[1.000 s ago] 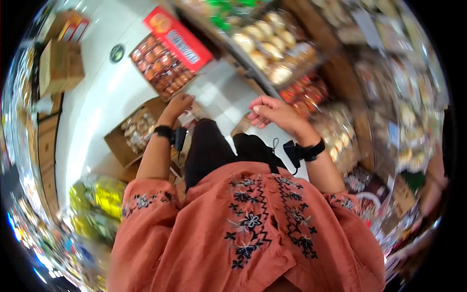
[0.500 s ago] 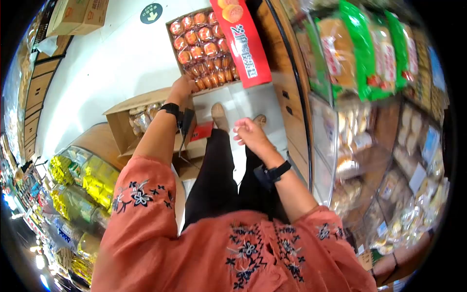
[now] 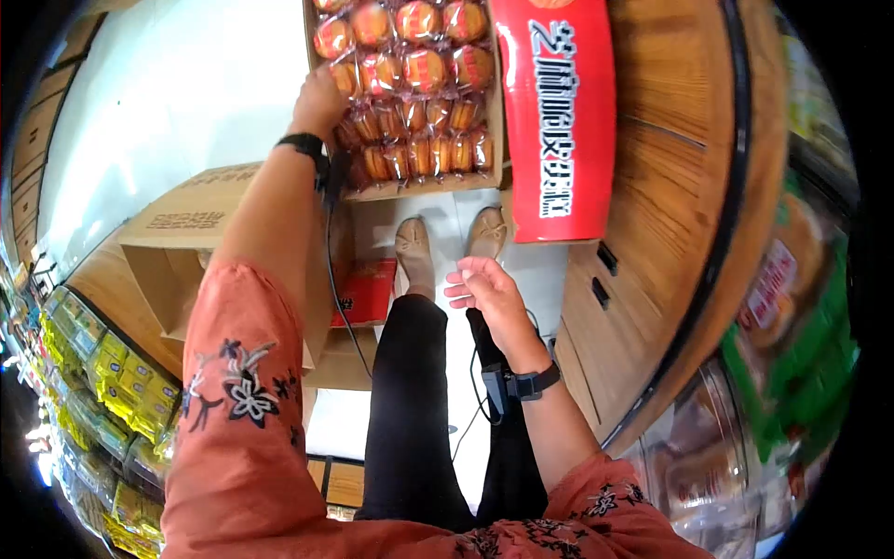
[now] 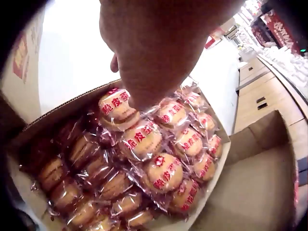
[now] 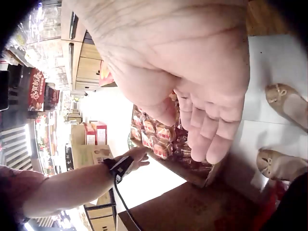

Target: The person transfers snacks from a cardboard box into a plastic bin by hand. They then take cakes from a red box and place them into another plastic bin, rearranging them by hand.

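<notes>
My left hand (image 3: 321,101) is at the left side of a cardboard box (image 3: 424,187) of cakes. In the left wrist view it overlaps the box rim and the nearest wrapped cake (image 4: 115,106); its fingertips are hidden there, and I cannot tell whether they grip anything. The round cakes (image 3: 425,70) lie in rows in clear wrappers with red print. A red printed flap (image 3: 559,130) hangs at the box's right side. My right hand (image 3: 488,287) hovers in front of my legs, holding nothing, its fingers (image 5: 207,122) loosely bent and the palm showing.
Another open carton (image 3: 191,219) stands left of my legs, with a red packet (image 3: 365,291) beside it. A wooden cabinet (image 3: 661,186) with a black edge curves along the right. Yellow packs (image 3: 135,391) fill shelves at lower left. My shoes (image 3: 414,250) stand just before the box.
The cake box now appears larger and closer, and the view has shifted toward it. My left hand has moved up along its left side. My right hand stays free in front of me.
</notes>
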`<state>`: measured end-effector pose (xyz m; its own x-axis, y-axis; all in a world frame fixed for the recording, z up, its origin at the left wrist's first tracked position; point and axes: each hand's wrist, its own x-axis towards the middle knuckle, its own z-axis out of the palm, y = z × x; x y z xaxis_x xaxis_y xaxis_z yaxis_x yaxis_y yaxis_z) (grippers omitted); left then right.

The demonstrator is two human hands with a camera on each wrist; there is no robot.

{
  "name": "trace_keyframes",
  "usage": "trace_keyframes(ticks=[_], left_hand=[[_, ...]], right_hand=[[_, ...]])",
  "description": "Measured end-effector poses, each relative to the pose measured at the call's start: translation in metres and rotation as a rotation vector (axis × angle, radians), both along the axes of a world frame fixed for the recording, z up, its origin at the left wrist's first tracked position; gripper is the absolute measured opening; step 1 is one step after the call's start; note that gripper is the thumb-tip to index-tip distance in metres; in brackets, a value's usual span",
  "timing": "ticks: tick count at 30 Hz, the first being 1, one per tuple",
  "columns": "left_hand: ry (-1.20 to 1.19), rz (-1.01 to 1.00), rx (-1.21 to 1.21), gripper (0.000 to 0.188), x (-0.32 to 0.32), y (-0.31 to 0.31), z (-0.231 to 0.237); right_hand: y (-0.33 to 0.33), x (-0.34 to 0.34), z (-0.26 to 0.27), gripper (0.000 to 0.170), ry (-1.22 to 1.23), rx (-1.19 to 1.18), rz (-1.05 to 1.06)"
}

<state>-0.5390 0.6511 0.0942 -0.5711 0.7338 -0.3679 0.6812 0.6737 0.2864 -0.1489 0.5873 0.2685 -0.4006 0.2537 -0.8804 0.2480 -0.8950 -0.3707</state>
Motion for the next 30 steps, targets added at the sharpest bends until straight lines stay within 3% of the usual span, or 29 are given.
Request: trace_keyframes(ticks=[1,4,7,13,16,17,19,24,25,28,30], left_hand=[[-0.104,0.078,-0.086,0.059,-0.014,0.007,-0.019],[-0.127,-0.009,-0.142,0.071,-0.030,0.011,-0.050],[0.039,-0.073,-0.188,0.073,-0.026,0.017,-0.054],[-0.126,-0.031,-0.264,0.077,-0.041,0.022,-0.053],[-0.023,-0.271,-0.272,0.066,-0.031,0.015,-0.048],[0.020,-0.257,-0.249,0.062,-0.022,0.013,-0.046],[-0.081,-0.383,-0.177,0.064,-0.019,0.004,-0.065],[-0.157,0.070,-0.168,0.057,0.022,-0.015,-0.067],[-0.134,0.086,-0.188,0.054,0.023,-0.017,-0.073],[-0.440,-0.023,-0.288,0.047,0.015,-0.026,-0.078],[-0.367,-0.017,-0.124,0.032,0.030,-0.047,-0.090]], right_hand=[[0.002,-0.005,-0.009,0.029,0.002,-0.003,-0.011],[0.008,-0.019,-0.029,0.028,0.022,-0.012,-0.031],[0.016,-0.031,-0.043,0.027,0.050,-0.026,-0.084],[0.025,-0.051,-0.058,0.027,0.091,-0.105,-0.164],[0.024,-0.059,-0.059,0.027,0.111,-0.146,-0.141],[0.026,-0.061,-0.057,0.027,0.118,-0.149,-0.129],[0.029,-0.064,-0.057,0.027,0.133,-0.142,-0.121],[0.032,-0.064,-0.060,0.027,0.149,-0.130,-0.139],[0.033,-0.062,-0.062,0.026,0.143,-0.131,-0.138],[0.036,-0.060,-0.064,0.026,0.128,-0.137,-0.139],[0.038,-0.059,-0.065,0.026,0.112,-0.149,-0.151]])
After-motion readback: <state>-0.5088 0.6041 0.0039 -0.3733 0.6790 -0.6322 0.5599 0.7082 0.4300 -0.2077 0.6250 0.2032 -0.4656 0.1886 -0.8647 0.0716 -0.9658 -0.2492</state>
